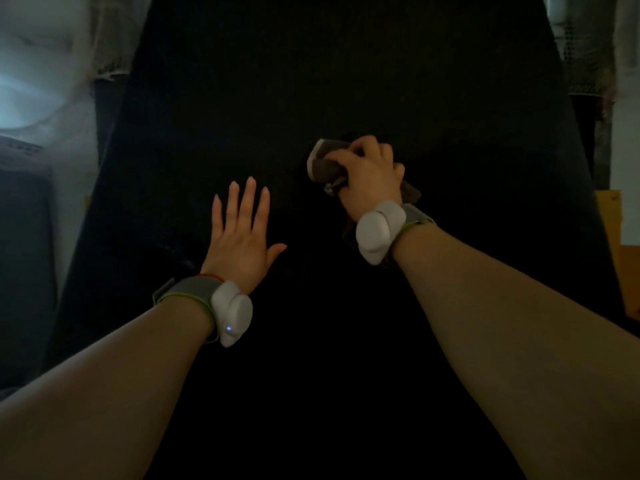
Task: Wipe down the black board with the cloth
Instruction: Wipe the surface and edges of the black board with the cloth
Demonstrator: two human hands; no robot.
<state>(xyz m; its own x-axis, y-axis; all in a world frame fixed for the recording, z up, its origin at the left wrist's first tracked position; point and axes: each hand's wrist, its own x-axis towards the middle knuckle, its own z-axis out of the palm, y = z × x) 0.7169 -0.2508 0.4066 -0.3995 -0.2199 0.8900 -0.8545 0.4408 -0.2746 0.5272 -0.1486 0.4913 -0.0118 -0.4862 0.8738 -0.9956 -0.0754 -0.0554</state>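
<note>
My right hand (pixel 370 174) is clenched round a crumpled grey-brown cloth with a pale hem (pixel 325 161), fingers curled over the top of the bundle and the loose ends spilling out to the left and below my palm. I hold the cloth against the large, flat, matt black board (pixel 311 81), a little right of its middle and about halfway between its far edge and its near edge. My left hand (pixel 242 233) holds nothing: it lies flat with the fingers straight and spread, palm to the board, left of the cloth and somewhat nearer to me, as if to steady the surface. Each wrist carries a white plastic sensor pod on a grey strap, the right one (pixel 379 233) just behind the cloth and the left one (pixel 232 313) showing a small blue light. As to progress, I judge that I am in the middle of the wiping, not at either end of it, since the cloth is on the board and well away from every edge. What is done I cannot tell: the light is dim and the board reads as one even black, with no dust line, streak or damp patch to part wiped from unwiped. The broad far stretch, both long side edges and the wide near part between my forearms may all need passes yet.
</note>
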